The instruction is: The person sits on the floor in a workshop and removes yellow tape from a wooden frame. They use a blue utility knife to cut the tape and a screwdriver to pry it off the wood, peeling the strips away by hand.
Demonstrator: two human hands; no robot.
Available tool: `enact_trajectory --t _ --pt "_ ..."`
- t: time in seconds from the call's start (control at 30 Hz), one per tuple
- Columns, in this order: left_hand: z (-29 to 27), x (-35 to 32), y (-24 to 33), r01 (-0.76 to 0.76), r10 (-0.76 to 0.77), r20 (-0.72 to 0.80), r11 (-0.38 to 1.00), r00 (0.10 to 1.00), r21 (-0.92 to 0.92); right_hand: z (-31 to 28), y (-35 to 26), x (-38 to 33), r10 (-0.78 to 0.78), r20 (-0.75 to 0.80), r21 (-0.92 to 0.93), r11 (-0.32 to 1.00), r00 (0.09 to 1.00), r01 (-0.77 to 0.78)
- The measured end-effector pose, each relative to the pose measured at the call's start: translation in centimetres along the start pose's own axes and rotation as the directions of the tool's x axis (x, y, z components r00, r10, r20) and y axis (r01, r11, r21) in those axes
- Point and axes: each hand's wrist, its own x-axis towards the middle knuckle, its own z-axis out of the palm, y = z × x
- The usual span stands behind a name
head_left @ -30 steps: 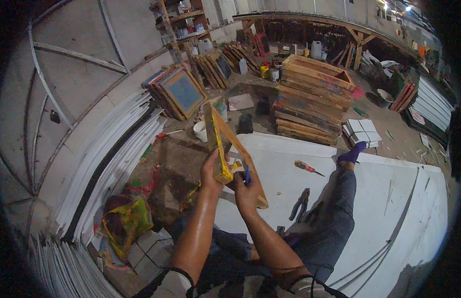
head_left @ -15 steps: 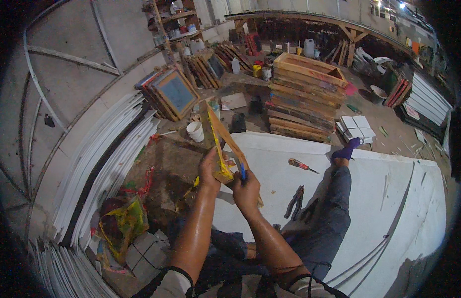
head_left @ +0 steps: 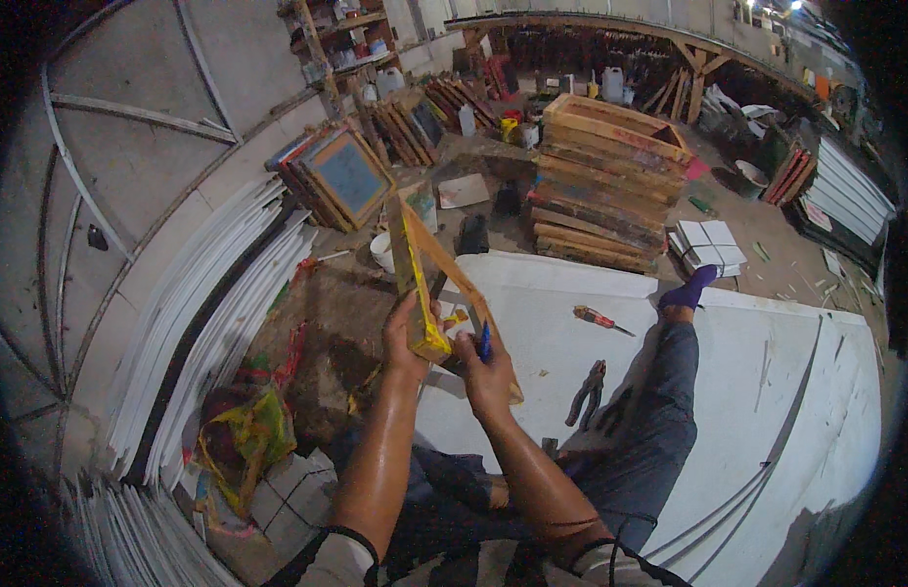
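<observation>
A shallow rectangular frame of pale wood point(head_left: 452, 274) is held tilted above the edge of a broad white sheet point(head_left: 728, 411), its near corner turned toward the worker and edged with a bright yellow strip point(head_left: 432, 341), paint or tape, it is hard to say which. The worker's left hand point(head_left: 405, 338) is wrapped around the yellow-edged side, while the right hand point(head_left: 488, 377) grips a slim blue tool point(head_left: 486, 342) at the lower part of the frame; whether its fingers also clasp the wood cannot be told. The work looks partway along: the frame appears joined into its shape, yet yellow shows on the near side while the opposite side looks bare, and how much is left is unclear. On the sheet lie dark-handled pliers point(head_left: 587, 393) and a red-and-yellow-handled screwdriver point(head_left: 600, 319), both out of hand. Beyond rises a stack of worn wooden frames point(head_left: 600, 210), with a grey-panelled wooden frame point(head_left: 348, 176) leaning farther left.
</observation>
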Motion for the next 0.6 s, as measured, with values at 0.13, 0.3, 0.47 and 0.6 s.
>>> enact_trajectory --t 0.13,0.3,0.47,0.6 --pt "1.4 -0.4 0.1 -0.028 0.027 -0.06 1.0 0.998 -0.012 0.5 1.3 -0.2 -0.162 -0.037 -0.082 0.984 0.986 0.159" --pt "2.3 -1.6 0.8 0.022 -0.023 -0.008 0.996 1.0 -0.09 -1.3 6.6 0.8 -0.069 -0.07 0.004 0.998 0.995 0.069" --pt "-1.6 -1.8 1.3 0.015 0.008 0.134 0.985 0.991 -0.172 -0.9 10.3 0.6 -0.035 -0.096 0.041 0.998 0.995 0.039" --pt "-2.4 -2.3 2.1 0.025 -0.01 0.08 0.981 0.997 -0.191 -2.1 11.1 0.0 0.182 -0.057 0.211 0.963 0.982 -0.166"
